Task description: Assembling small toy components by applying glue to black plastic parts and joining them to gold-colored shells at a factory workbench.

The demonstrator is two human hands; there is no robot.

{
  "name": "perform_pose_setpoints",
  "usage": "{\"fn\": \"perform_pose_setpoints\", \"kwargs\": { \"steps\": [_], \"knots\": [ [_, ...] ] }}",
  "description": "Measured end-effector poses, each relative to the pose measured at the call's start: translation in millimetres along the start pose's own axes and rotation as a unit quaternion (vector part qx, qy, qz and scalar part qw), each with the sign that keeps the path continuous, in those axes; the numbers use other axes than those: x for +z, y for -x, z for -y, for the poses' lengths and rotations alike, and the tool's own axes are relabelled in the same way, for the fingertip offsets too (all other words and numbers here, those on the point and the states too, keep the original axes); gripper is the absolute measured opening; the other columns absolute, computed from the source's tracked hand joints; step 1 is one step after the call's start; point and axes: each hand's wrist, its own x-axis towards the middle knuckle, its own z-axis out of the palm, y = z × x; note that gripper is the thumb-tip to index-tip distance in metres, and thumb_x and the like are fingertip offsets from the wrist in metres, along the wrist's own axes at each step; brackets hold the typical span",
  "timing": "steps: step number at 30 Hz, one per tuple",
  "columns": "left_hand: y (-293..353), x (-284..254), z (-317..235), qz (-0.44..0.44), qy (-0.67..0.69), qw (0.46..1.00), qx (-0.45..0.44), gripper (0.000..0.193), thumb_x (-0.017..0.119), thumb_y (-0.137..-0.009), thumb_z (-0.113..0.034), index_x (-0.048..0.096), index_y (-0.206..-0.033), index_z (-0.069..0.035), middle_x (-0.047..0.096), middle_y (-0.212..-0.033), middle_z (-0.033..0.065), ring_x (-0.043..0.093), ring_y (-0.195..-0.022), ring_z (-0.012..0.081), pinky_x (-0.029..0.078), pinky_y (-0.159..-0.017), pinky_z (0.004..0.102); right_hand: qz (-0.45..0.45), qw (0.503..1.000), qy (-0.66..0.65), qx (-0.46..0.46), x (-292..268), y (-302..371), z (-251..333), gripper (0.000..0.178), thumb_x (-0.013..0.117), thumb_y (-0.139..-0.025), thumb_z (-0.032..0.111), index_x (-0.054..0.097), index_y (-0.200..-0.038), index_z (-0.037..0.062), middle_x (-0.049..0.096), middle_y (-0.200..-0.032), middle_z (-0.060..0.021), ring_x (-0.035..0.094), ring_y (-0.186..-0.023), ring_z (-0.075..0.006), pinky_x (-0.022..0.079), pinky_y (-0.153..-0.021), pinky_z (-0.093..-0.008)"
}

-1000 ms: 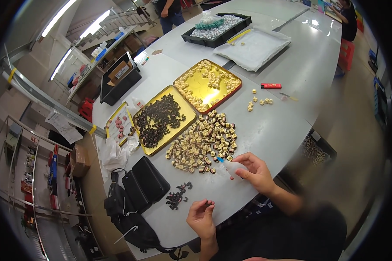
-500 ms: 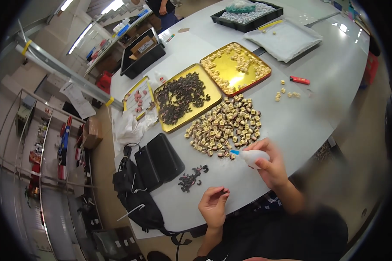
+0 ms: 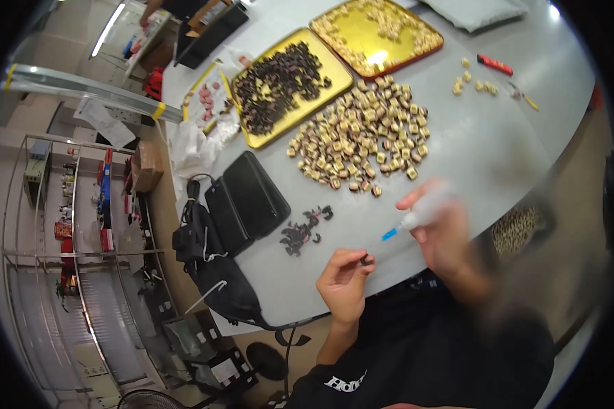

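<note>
My left hand [image 3: 342, 285] pinches a small dark curved piece [image 3: 367, 260] between thumb and fingertips, above the near part of the table. In my right hand [image 3: 450, 238], blurred by motion, is a white squeeze bottle [image 3: 428, 206] with a blue nozzle [image 3: 389, 234]. The nozzle slants down toward the dark piece and is apart from it. Left of my hands lies a small heap of loose dark curved pieces [image 3: 300, 235]. Beyond them spreads a large pile of small cream-and-dark cube-like parts [image 3: 351, 140].
A yellow tray of dark pieces [image 3: 331, 90] and a gold tray of cream pieces [image 3: 361, 35] stand behind the pile. A black case [image 3: 245, 198], cables and black bag sit at the left. A red lighter-like object [image 3: 494, 65] and tweezers [image 3: 523, 95] lie far right.
My view has tipped downward, so the table things sit higher in the picture. The squeeze bottle has swung from the pile toward my left hand, its nozzle now slanting down.
</note>
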Motion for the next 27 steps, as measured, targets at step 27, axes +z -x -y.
{"fn": "perform_pose_setpoints", "kwargs": {
  "steps": [27],
  "knots": [
    [-2.0, -3.5, 6.7, 0.023, -0.073, 0.993, 0.09, 0.019, 0.07, -0.076, -0.007, 0.061, -0.091, 0.0, 0.046, -0.08, 0.0042, 0.046, -0.073, 0.0132, 0.035, -0.066, 0.0233, 0.064, 0.994, 0.088, -0.015, -0.6, 7.6, -2.2, 0.028, 0.056, -0.09, 0.025, 0.041, -0.097, 0.0017, 0.062, -0.076, -0.0185, 0.042, -0.044, -0.004, 0.035, -0.042, -0.0167]
  ]
}}
